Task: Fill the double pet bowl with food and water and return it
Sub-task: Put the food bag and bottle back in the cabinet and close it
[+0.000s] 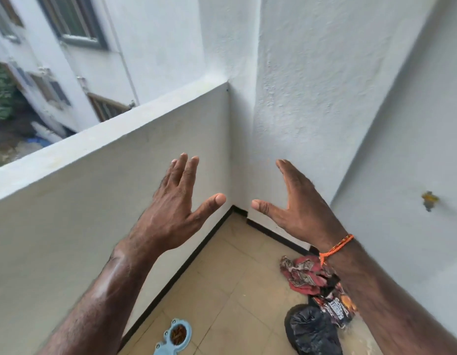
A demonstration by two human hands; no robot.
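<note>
Both hands are raised in front of the person with nothing in them: the left hand (176, 201) has its fingers straight and close together and the thumb spread wide, and the right hand (296, 201) mirrors it, palm turned inward, an orange thread bracelet (335, 248) tied at its wrist. They are apart from each other and touch neither wall, so they look like hands freed from carrying rather than hands reaching for something. The double pet bowl (174, 339), pale blue, sits low in the view on the tiled balcony floor (235, 278), close to the base of the parapet wall (94, 188); one cup holds brown kibble, while the other cup is cut off by the frame edge, so whether it has water cannot be told. Its spot by the wall keeps it out of the walking path, and the task looks at or near its end. Further right on the floor lie a crumpled red patterned cloth (304, 275), a printed food packet (335, 306) and a black bag (312, 331), bunched toward the side wall
</note>
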